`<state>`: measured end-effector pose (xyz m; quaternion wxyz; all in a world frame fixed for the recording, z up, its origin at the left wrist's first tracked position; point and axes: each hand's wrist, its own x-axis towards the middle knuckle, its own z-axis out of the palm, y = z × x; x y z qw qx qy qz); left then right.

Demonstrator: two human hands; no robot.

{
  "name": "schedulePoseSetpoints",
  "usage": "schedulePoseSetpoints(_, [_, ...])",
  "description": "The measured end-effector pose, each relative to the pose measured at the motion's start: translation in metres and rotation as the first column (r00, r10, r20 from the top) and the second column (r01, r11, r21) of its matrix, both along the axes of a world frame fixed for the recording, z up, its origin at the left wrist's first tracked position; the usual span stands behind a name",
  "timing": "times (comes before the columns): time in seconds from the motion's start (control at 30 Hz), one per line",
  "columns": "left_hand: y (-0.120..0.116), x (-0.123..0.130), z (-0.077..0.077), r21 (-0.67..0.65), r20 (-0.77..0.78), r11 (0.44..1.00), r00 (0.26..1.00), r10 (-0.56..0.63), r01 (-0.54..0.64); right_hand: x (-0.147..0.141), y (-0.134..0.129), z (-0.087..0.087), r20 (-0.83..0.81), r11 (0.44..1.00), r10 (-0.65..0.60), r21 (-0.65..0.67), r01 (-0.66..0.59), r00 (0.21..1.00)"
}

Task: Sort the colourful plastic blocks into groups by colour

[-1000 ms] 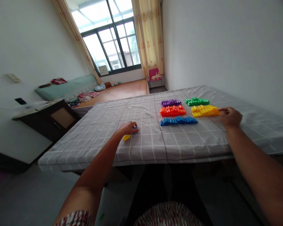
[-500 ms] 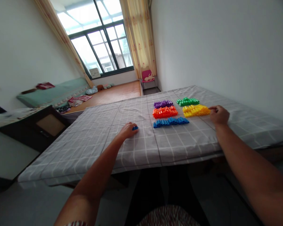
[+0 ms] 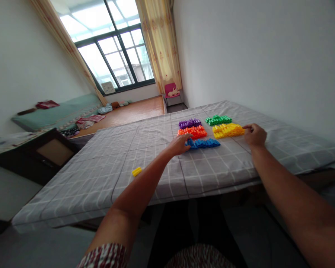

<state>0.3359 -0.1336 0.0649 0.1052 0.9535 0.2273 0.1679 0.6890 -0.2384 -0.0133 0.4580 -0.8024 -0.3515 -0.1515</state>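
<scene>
My left hand (image 3: pixel 180 144) reaches to the left end of a row of small blue plastic pieces (image 3: pixel 205 143). Its thumb and fingers close around the blue at that end, partly hiding it. At the right end of a stacked yellow bundle of similar pieces (image 3: pixel 227 130), my right hand (image 3: pixel 255 135) pinches with its fingertips against the outermost yellow. Just beyond the blue row lies an orange-red group (image 3: pixel 194 131). Beside my left forearm, one loose yellow piece (image 3: pixel 136 171) rests on the cloth.
A purple group (image 3: pixel 190 123) and a green group (image 3: pixel 218 119) lie farther back on the grey checked cloth (image 3: pixel 156 130). A white wall runs along the right. To the left stands a dark cabinet (image 3: pixel 41 152); a pink chair (image 3: pixel 171 90) is beyond the far edge.
My left hand has moved right from the bare cloth, with a blue piece, to the blue row. The loose yellow piece has come into view. My right hand stays at the yellow bundle.
</scene>
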Motion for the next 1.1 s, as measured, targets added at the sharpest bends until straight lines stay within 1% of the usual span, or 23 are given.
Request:
schedulePoseSetpoints(0.1, [-0.006,0.021,-0.001,0.047,-0.102,0.998,0.994,0.048,-0.044,0.000,0.000,-0.001,-0.001,1.000,0.023,-0.019,-0.023,1.000])
schedulePoseSetpoints(0.17, [-0.007,0.027,-0.001,0.048,-0.143,0.996,0.987,0.076,-0.069,0.000,0.001,-0.001,-0.006,0.999,0.034,-0.029,-0.034,0.999])
schedulePoseSetpoints(0.23, [-0.006,0.024,0.000,0.036,-0.134,0.997,0.988,0.076,-0.072,-0.001,0.001,-0.001,-0.007,0.998,0.045,-0.033,-0.045,0.999])
schedulePoseSetpoints(0.3, [-0.005,0.007,0.006,0.034,-0.042,0.997,0.997,0.069,-0.068,-0.001,0.002,-0.001,0.000,0.998,0.049,-0.035,-0.049,0.999])
schedulePoseSetpoints(0.37, [-0.001,-0.026,0.012,0.031,0.087,0.994,0.991,0.097,-0.100,0.000,0.002,-0.002,0.015,0.998,0.045,-0.034,-0.045,0.999])
schedulePoseSetpoints(0.4, [0.002,-0.048,0.014,0.009,0.120,0.988,0.982,0.149,-0.151,0.001,0.002,-0.003,0.022,0.999,0.041,-0.031,-0.041,0.999])
schedulePoseSetpoints(0.43, [0.005,-0.072,0.016,-0.024,0.120,0.975,0.968,0.221,-0.219,0.001,0.003,-0.003,0.027,0.999,0.037,-0.028,-0.036,0.999])
schedulePoseSetpoints(0.47, [0.007,-0.098,0.017,-0.066,0.084,0.955,0.952,0.295,-0.290,0.002,0.003,-0.004,0.029,0.999,0.034,-0.024,-0.034,0.999])
schedulePoseSetpoints(0.53, [0.010,-0.150,0.015,-0.126,-0.043,0.898,0.906,0.420,-0.422,0.004,0.005,-0.005,0.029,0.999,0.028,-0.017,-0.027,0.999])
schedulePoseSetpoints(0.6, [0.007,-0.193,0.010,-0.109,-0.198,0.836,0.836,0.511,-0.537,0.006,0.006,-0.006,0.031,1.000,0.020,-0.011,-0.020,0.999])
schedulePoseSetpoints(0.67, [-0.001,-0.221,0.005,-0.074,-0.302,0.788,0.766,0.567,-0.612,0.006,0.006,-0.007,0.036,1.000,0.011,-0.005,-0.011,0.999])
schedulePoseSetpoints(0.7, [-0.005,-0.230,0.002,-0.067,-0.326,0.778,0.750,0.575,-0.625,0.006,0.006,-0.007,0.037,1.000,0.007,-0.005,-0.006,0.999])
schedulePoseSetpoints(0.77, [-0.014,-0.240,-0.001,-0.103,-0.346,0.794,0.770,0.536,-0.599,0.005,0.004,-0.007,0.029,1.000,-0.005,-0.011,0.005,1.000])
schedulePoseSetpoints(0.83, [-0.019,-0.242,-0.002,-0.198,-0.353,0.826,0.825,0.442,-0.528,0.004,0.003,-0.006,0.015,1.000,-0.008,-0.019,0.008,1.000])
schedulePoseSetpoints(0.87, [-0.021,-0.242,-0.001,-0.257,-0.351,0.832,0.850,0.393,-0.492,0.003,0.002,-0.006,0.009,1.000,-0.002,-0.023,0.002,1.000])
schedulePoseSetpoints(0.97, [-0.018,-0.236,0.004,-0.400,-0.345,0.812,0.891,0.297,-0.425,0.001,0.001,-0.006,0.007,0.999,0.022,-0.031,-0.022,1.000])
schedulePoseSetpoints(1.03, [-0.013,-0.229,0.007,-0.423,-0.349,0.812,0.899,0.265,-0.403,0.000,0.001,-0.005,0.003,0.999,0.024,-0.033,-0.024,1.000])
schedulePoseSetpoints(1.1, [-0.007,-0.221,0.007,-0.390,-0.358,0.839,0.902,0.240,-0.378,-0.001,0.001,-0.004,-0.007,1.000,0.018,-0.022,-0.018,1.000])
